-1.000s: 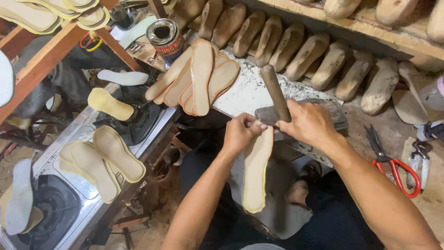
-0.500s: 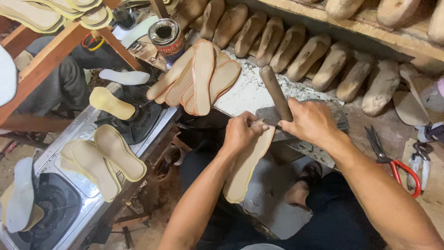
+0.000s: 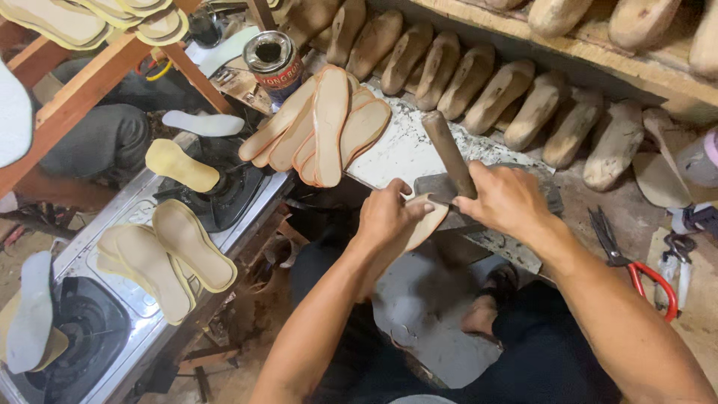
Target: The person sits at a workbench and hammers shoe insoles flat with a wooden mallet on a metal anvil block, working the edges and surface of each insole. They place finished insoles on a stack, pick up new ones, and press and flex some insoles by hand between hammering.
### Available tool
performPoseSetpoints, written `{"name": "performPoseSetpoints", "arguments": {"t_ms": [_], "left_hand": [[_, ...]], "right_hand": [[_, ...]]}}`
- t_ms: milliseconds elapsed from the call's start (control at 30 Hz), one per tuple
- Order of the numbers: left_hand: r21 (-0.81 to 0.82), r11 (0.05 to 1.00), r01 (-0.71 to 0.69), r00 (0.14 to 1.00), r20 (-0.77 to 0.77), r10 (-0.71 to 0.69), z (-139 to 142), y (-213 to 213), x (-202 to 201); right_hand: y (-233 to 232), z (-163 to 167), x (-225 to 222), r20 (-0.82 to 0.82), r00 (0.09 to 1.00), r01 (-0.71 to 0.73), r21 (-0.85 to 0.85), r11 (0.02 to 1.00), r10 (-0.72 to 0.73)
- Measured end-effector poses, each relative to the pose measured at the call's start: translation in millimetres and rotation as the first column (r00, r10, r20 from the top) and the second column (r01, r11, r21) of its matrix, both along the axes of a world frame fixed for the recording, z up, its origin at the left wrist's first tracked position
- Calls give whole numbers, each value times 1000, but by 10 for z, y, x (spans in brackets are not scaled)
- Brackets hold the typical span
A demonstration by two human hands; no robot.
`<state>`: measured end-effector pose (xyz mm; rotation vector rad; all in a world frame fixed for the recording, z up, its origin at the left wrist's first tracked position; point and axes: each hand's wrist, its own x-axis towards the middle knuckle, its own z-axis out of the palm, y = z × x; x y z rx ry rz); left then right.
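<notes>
So far left there's a gas stove [image 3: 112, 299] with a few pale insoles [image 3: 176, 247] lying across it, one yellow insole [image 3: 179, 164] sitting on the back burner. Above that, a wooden rack [image 3: 82, 90] carries more of them. Moving right, a round tin [image 3: 273, 60] stands open next to a fanned stack of tan soles [image 3: 325, 127] at the tabletop [image 3: 396, 150] edge.

Middle of the shot: the left hand [image 3: 385, 217] is clenched around a tan insole [image 3: 422, 224], fingers wrapped over its top end. The insole angles down toward the lap, its rounded end poking out just right of the knuckles and resting against the tabletop edge. Right beside it, the right hand [image 3: 508, 202] grips a hammer [image 3: 449, 161], fist closed low on the wooden handle, which sticks up and tilts left. The metal head sits right at the insole's end, touching or nearly so, can't quite tell.

Behind, a row of wooden lasts [image 3: 479, 82] leans along the shelf. Far right, red-handled scissors [image 3: 636, 262] lie apart from both hands.
</notes>
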<state>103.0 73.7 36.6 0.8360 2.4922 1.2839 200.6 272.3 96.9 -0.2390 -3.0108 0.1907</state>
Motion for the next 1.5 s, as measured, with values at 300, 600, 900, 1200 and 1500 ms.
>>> {"name": "performPoseSetpoints", "arguments": {"t_ms": [300, 600, 900, 1200, 1500], "left_hand": [[55, 995, 87, 992, 82, -91, 146, 37, -6], [4, 998, 55, 996, 74, -55, 199, 12, 8], [-125, 992, 19, 999, 34, -15, 52, 54, -42], [-192, 981, 8, 1000, 21, -4, 32, 67, -32], [-179, 984, -28, 996, 73, 41, 5, 56, 40]], "right_hand": [[-95, -203, -206, -77, 997, 23, -112, 993, -32], [53, -90, -90, -92, 996, -27, -72, 997, 20], [-39, -89, 65, -225, 954, 109, -353, 929, -197], [-53, -247, 101, -112, 953, 205, -441, 874, -280], [-126, -313, 197, -441, 831, 172, -378, 909, -340]]}}
